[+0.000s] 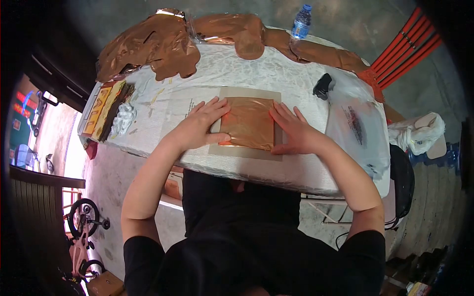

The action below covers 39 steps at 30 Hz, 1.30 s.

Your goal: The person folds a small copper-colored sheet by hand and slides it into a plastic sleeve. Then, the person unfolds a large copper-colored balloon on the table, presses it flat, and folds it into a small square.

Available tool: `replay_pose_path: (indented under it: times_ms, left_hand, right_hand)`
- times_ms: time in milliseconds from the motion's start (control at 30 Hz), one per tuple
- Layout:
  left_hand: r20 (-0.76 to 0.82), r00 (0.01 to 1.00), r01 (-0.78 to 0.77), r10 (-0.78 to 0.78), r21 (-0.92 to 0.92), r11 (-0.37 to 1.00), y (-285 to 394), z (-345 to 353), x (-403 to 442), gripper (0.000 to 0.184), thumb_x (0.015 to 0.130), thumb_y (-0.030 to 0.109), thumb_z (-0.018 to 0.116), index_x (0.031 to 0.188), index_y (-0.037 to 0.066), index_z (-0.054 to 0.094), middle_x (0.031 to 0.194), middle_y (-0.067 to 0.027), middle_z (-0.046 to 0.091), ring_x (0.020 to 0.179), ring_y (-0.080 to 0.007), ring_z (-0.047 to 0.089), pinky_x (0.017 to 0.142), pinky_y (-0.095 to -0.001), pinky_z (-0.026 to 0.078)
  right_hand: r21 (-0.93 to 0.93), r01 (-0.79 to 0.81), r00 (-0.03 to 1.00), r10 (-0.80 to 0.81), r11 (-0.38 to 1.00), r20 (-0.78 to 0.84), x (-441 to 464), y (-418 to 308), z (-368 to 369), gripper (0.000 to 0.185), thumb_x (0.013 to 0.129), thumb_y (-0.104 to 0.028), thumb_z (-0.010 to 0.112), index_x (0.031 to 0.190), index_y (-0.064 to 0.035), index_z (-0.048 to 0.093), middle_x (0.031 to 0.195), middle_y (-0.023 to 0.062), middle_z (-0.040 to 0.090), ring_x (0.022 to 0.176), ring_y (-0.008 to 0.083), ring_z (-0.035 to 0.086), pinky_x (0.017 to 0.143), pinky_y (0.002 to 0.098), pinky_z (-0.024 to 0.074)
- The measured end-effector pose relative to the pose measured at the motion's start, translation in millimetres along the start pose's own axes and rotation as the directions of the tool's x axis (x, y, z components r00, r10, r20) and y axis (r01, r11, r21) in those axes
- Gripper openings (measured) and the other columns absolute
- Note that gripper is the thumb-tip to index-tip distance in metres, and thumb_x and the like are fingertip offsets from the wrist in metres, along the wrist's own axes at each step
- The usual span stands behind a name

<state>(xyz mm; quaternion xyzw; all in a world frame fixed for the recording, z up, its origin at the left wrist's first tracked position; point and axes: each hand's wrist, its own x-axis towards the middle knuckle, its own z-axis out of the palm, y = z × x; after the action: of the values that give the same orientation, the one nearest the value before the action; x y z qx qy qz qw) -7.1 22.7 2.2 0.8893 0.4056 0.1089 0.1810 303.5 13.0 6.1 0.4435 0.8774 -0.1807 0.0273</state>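
Observation:
A shiny copper-coloured square sheet or packet (pixel 248 122) lies flat on a grey-brown board (pixel 247 92) near the front of the white-covered table. My left hand (pixel 203 125) rests at its left side, fingers apart, with the thumb and fingertips on its left edge. At its right edge lies my right hand (pixel 296 132), fingers spread, fingertips touching the edge and the thumb near the lower right corner. Neither hand is closed round anything. Whether the square is one sheet or a stack cannot be told.
Crumpled copper-coloured film (pixel 168 47) lines the table's far edge, with a water bottle (pixel 301 22) behind it. A yellow box (pixel 102 111) and crumpled white material (pixel 123 118) sit left. A plastic bag (pixel 353 126) and a black object (pixel 322 86) lie right.

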Motion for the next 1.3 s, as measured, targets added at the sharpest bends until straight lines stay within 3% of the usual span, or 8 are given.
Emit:
replay_pose_path:
  times_ms: [133,633,1300]
  left_hand:
    - [-0.034,0.999,-0.008,0.007,-0.020,1.000,1,4,-3,0.074,0.085,0.040,0.064,0.145,0.008,0.032,0.152,-0.0150,0.027,0.143,-0.0311,0.019,0.115,-0.0494,0.013]
    - [-0.017,1.000,0.006,-0.005,0.068,0.998,7,5,5,0.075,0.090,0.045,0.054,0.147,0.006,0.024,0.152,-0.0176,0.025,0.143,-0.0327,0.017,0.115,-0.0501,0.013]
    - [-0.050,0.998,-0.034,0.042,0.160,0.986,16,13,11,0.079,0.088,0.051,0.053,0.145,0.003,0.028,0.149,-0.0212,0.028,0.142,-0.0340,0.018,0.114,-0.0534,0.011]
  right_hand:
    - [0.002,0.038,0.999,-0.038,0.999,-0.034,-1,2,3,0.108,0.072,-0.051,0.073,0.148,-0.0005,0.014,0.155,0.0217,0.008,0.145,0.0318,0.005,0.116,0.0467,0.0041]
    - [0.016,0.077,0.996,-0.076,0.997,-0.053,10,-7,5,0.108,0.073,-0.051,0.072,0.148,0.0012,0.014,0.154,0.0229,0.009,0.145,0.0318,0.004,0.116,0.0463,0.0027]
    - [-0.042,0.074,0.997,-0.075,0.996,-0.034,35,-30,12,0.109,0.076,-0.061,0.063,0.147,0.0032,0.012,0.154,0.0235,0.008,0.144,0.0348,0.004,0.115,0.0485,0.0039]
